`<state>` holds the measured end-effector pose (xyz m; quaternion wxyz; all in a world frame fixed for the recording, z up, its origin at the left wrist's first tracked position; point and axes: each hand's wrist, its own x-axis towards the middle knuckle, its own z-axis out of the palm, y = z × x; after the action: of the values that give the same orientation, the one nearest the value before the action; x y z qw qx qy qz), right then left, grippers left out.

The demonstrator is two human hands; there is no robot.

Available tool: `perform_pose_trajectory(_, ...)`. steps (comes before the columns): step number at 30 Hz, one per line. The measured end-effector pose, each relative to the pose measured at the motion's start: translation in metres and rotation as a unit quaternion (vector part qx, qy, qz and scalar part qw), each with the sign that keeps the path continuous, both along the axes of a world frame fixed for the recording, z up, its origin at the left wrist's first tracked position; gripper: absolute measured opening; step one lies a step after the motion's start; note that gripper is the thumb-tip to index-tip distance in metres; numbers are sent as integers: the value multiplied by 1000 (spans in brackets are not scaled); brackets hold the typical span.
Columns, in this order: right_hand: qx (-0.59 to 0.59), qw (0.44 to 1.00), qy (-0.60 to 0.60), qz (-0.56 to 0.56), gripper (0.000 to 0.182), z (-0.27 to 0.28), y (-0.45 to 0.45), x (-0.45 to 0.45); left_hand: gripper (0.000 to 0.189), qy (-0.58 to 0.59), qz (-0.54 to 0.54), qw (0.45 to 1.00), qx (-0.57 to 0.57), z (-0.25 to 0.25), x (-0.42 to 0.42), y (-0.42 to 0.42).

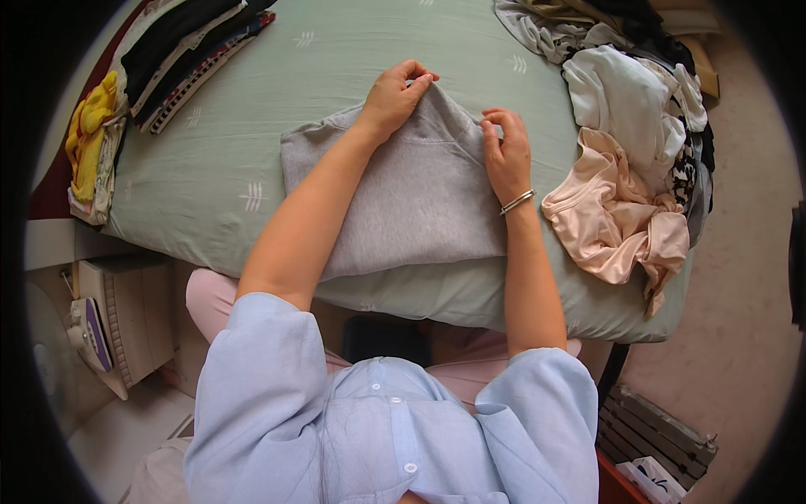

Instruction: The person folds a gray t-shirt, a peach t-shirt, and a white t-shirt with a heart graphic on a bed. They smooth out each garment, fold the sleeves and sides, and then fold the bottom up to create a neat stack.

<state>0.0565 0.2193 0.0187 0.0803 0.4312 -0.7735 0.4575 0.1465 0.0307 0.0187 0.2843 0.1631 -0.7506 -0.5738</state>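
A grey fabric garment lies folded into a rough rectangle on the green bed sheet, near the bed's front edge. At its far side my left hand pinches a raised part of the cloth between thumb and fingers, pulling it up to a peak. My right hand, with a bracelet at the wrist, is at the garment's right edge, its fingers curled and apart. Whether its fingertips touch the cloth is hard to tell; nothing shows between them.
Folded dark and striped clothes and a yellow cloth lie at the far left. On the right are a crumpled peach garment and a heap of white clothes. A clothes iron stands below, left of the bed.
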Motion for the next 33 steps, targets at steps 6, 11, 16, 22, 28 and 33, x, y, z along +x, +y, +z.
perform_pose_trajectory(6,11,999,-41,12,18,-5,2,-3,17,4,-20,999,-35,1,-4,-2)
perform_pose_trajectory(11,119,988,35,-88,17,0,2,10,14,-100,49,971,-213,-4,-9,-5)
perform_pose_trajectory(16,87,987,35,-127,25,-1,3,6,14,-143,132,936,-294,-5,-14,2)
perform_pose_trajectory(22,-10,1000,28,-2,33,27,10,16,14,-2,110,964,-242,21,18,10)
perform_pose_trajectory(28,59,990,47,118,34,23,-36,35,25,-77,56,928,-360,8,63,21)
perform_pose_trajectory(33,-51,997,-62,-15,27,-8,-32,7,28,-115,100,897,-415,0,60,18)
